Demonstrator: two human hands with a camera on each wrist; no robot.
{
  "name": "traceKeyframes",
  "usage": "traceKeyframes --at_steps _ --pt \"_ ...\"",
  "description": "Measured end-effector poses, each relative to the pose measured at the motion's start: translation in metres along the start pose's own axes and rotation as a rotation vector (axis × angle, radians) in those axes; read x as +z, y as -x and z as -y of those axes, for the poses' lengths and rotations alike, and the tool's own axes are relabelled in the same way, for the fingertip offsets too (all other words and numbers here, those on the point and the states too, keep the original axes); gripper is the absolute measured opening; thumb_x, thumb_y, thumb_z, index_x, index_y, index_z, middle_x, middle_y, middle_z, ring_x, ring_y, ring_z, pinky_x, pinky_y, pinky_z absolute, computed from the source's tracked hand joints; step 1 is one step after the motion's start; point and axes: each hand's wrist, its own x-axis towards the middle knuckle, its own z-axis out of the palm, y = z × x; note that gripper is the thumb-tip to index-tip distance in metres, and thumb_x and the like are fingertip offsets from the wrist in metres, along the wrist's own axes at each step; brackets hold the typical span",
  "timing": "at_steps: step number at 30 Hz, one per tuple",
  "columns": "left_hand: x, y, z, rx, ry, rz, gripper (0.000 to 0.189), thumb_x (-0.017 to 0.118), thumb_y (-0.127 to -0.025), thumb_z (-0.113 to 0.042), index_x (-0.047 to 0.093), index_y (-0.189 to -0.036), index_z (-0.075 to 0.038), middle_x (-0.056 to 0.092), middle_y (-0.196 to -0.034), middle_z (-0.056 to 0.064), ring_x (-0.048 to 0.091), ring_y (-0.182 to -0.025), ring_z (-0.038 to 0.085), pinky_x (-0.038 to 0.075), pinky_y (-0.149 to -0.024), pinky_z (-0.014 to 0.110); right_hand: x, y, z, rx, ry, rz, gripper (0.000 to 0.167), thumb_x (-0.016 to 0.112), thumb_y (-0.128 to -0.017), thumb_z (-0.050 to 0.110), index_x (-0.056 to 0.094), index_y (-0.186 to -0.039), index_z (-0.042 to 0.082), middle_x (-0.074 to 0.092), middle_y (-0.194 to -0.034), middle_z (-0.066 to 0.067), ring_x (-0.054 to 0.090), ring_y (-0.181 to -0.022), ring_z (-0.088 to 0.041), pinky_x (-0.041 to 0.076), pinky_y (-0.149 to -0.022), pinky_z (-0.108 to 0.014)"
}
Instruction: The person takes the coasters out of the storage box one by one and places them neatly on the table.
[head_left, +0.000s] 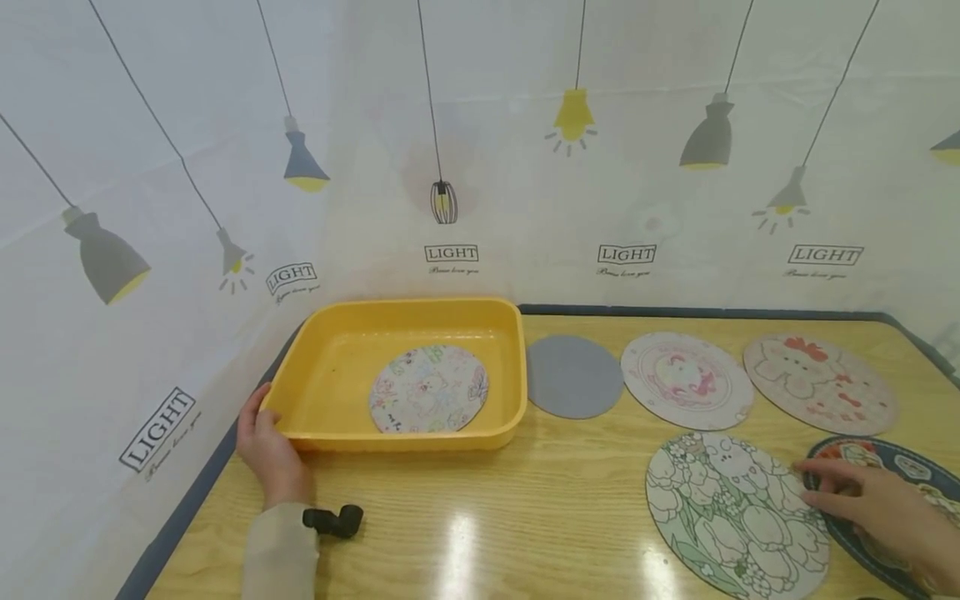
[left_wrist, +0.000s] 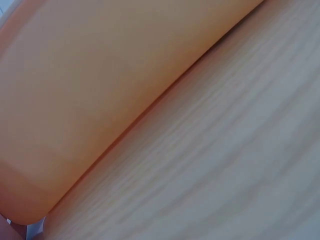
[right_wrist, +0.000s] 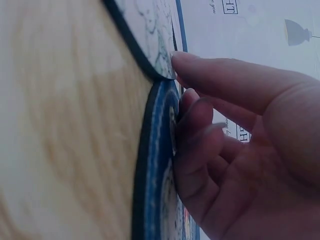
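At the front left corner of a yellow plastic tray (head_left: 322, 392), my left hand (head_left: 270, 450) grips the rim. The tray's outer wall (left_wrist: 95, 85) fills much of the left wrist view. A round mat with a colourful doodle print (head_left: 429, 389) lies inside the tray. My right hand (head_left: 877, 504) is at the right edge of a round mat with green and white flowers (head_left: 738, 517), thumb tip right at that edge. Its other fingers bend loosely over a dark blue round mat (right_wrist: 152, 165), which the hand partly covers.
A plain grey round mat (head_left: 574, 377) lies against the tray's right side. Beyond it are a white mat with a pink print (head_left: 686, 381) and a pinkish cartoon mat (head_left: 821, 383). A lamp-printed curtain (head_left: 510, 167) borders the wooden table (head_left: 480, 517) at the back and left.
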Motion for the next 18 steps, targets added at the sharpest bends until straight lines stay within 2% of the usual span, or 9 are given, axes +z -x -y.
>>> traceKeyframes --at_steps 7,12,18 --pt "0.0019 -0.0015 -0.0014 -0.006 -0.023 -0.005 0.042 0.033 -0.086 -0.006 0.058 -0.118 -0.019 0.045 -0.126 -0.001 0.045 -0.112 0.018 0.035 -0.094 0.033 0.0006 -0.0007 0.0021 -0.003 -0.019 -0.002 0.067 0.057 -0.082 0.041 0.043 -0.125 -0.009 0.048 -0.081 -0.004 0.046 -0.062 -0.01 0.04 -0.049 -0.026" --pt "0.0018 -0.0023 -0.0027 -0.005 -0.026 -0.002 0.041 0.033 -0.087 -0.006 0.057 -0.118 -0.02 0.045 -0.126 -0.002 0.045 -0.113 0.018 0.035 -0.094 0.033 0.0014 -0.0021 0.0015 0.031 -0.041 0.003 0.073 0.055 -0.081 0.048 0.041 -0.127 -0.006 0.049 -0.083 -0.004 0.047 -0.064 -0.013 0.041 -0.05 -0.027" --pt "0.0009 -0.0006 -0.0002 -0.006 -0.013 0.008 0.042 0.033 -0.086 -0.006 0.057 -0.119 -0.017 0.045 -0.126 -0.001 0.045 -0.112 0.02 0.035 -0.093 0.034 -0.0034 -0.0005 -0.0027 0.126 -0.23 0.042 0.077 0.043 -0.087 0.052 0.029 -0.133 -0.008 0.053 -0.091 -0.008 0.05 -0.067 -0.017 0.044 -0.055 -0.031"
